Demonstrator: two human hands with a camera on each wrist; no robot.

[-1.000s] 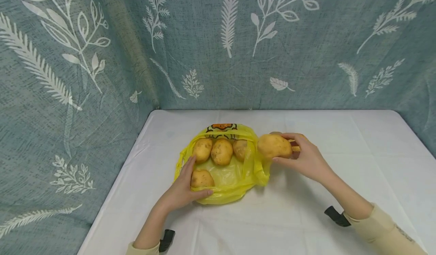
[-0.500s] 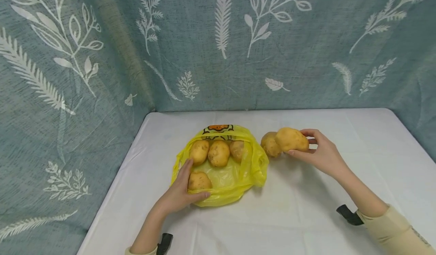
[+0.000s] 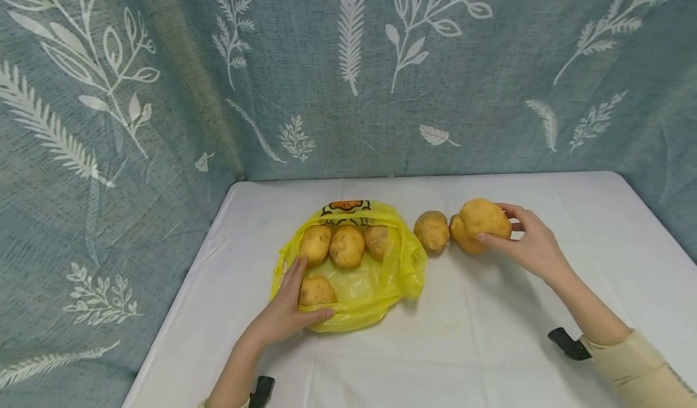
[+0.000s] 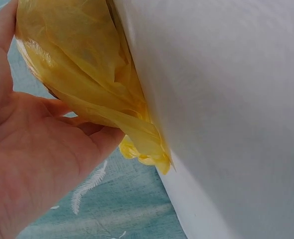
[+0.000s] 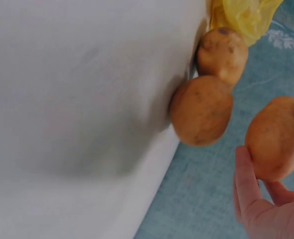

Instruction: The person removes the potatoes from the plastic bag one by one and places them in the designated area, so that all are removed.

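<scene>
A yellow plastic bag (image 3: 348,319) lies with its mouth spread wide, several potatoes inside; one potato (image 3: 346,246) sits at the back and another (image 3: 317,291) near the front. My left hand (image 3: 283,314) holds the bag's left side, thumb along the front rim; the left wrist view shows fingers (image 4: 107,142) against the plastic. In my right hand (image 3: 533,241) is a potato (image 3: 481,217), pinched between thumb and fingers. The right wrist view shows this held potato (image 5: 276,139) apart from the white surface. Just behind it, partly hidden, is a second potato (image 3: 463,238).
Right of the bag, a loose potato (image 3: 432,231) rests on the white-covered table (image 3: 435,359), beside the partly hidden one. A teal leaf-patterned curtain (image 3: 305,63) hangs behind the table and along its left side.
My right hand has carried its potato rightward from the bag's edge, past the loose potatoes, which now show more fully. The left hand keeps its hold on the bag.
</scene>
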